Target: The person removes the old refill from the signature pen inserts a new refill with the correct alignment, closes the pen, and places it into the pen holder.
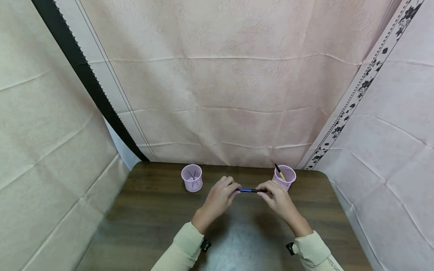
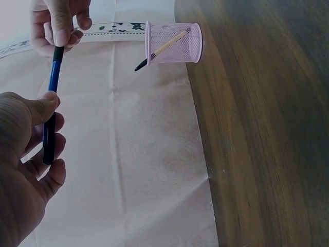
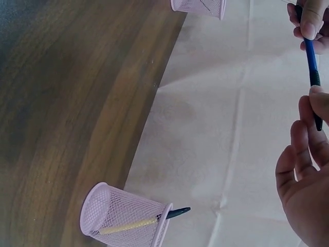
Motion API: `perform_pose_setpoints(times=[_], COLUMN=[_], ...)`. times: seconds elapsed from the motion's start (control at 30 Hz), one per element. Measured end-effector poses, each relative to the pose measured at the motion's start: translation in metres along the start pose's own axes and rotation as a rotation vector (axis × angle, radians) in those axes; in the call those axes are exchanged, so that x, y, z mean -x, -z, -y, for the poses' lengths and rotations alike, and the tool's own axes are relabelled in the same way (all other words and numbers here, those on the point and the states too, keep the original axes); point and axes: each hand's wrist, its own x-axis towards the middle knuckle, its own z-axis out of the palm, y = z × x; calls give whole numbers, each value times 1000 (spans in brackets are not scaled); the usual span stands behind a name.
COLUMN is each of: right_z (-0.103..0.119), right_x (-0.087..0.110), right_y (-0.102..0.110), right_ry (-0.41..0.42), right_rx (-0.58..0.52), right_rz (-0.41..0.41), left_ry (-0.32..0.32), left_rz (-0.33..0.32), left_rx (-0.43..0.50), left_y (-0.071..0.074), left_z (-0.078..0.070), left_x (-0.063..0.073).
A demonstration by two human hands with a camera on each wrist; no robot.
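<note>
A blue pen (image 1: 249, 191) with black ends is held level between both hands, above the table's far part. My left hand (image 1: 218, 197) pinches its left end between thumb and fingers. At the other end, by the black grip section, my right hand (image 1: 279, 201) pinches it with thumb and fingertips. In the left wrist view the pen (image 2: 54, 77) shows its blue barrel between the two hands. Just behind my right hand stands a pink mesh cup (image 1: 288, 174), holding a yellow pen (image 1: 280, 173) with a black end that leans out over the rim.
Another pink mesh cup (image 1: 192, 180) stands to the left, with thin dark lines visible inside. Both cups are near the far edge of the brown wooden table (image 1: 142, 210). Pale cloth (image 1: 217, 94) hangs behind the table and along both sides.
</note>
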Motion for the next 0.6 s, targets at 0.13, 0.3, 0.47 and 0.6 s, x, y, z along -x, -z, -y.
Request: perform_pose_setpoints(times=[0.13, 0.3, 0.47, 0.6], right_z=[2, 2, 1, 1], right_x=[-1, -1, -1, 0], right_y=[-2, -3, -2, 1], right_ry=[26, 36, -10, -59], right_rx=[-22, -39, -35, -17], right_rz=[-29, -52, -37, -8], left_ry=[16, 13, 4, 2], left_rz=[11, -1, -32, -37], left_rx=[6, 11, 19, 18], left_y=[0, 1, 1, 0], left_z=[0, -1, -1, 0], left_x=[0, -1, -1, -2])
